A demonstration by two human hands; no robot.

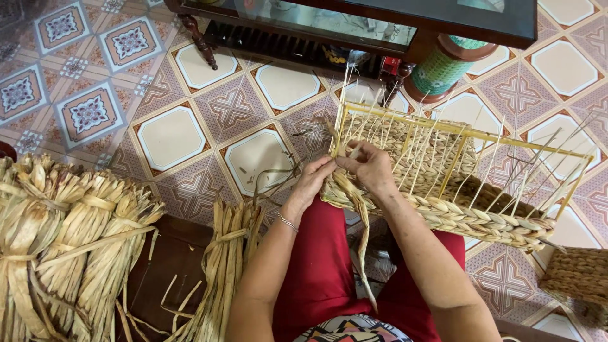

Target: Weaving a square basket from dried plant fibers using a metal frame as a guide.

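Far left: large bundles of dried straw-coloured leaves (60, 247), tied with strips of the same fibre, lying on the floor. Just right of them: a smaller tied bundle (223, 266), standing tilted beside the left forearm, loose strips trailing from its foot. Patterned floor tiles (171, 136) beyond, a few stray fibres scattered on them. Top centre: a dark wooden cabinet with glass front (354, 28), turned legs resting on the tiles; at its right end, a green woven cylinder with a brown rim (443, 66).

Centre: left hand (310, 183), bracelet at the wrist, fingers curled shut around strands of fibre at the near left corner of a half-woven basket (443, 190). Right hand (370, 168) touching the left, fingers pinched on a thin upright strand at the same corner. A long loose fibre strand (362, 247) hanging from both grips down over the red-clad lap.

Basket resting on the lap and knees, tilted away, built on a yellow wire frame (468, 133); braided lower rows finished, thin pale uprights standing free above them. Nothing between the hands and the work.

Far right, low: corner of a finished woven basket (579, 275) on the floor, apart from the work.
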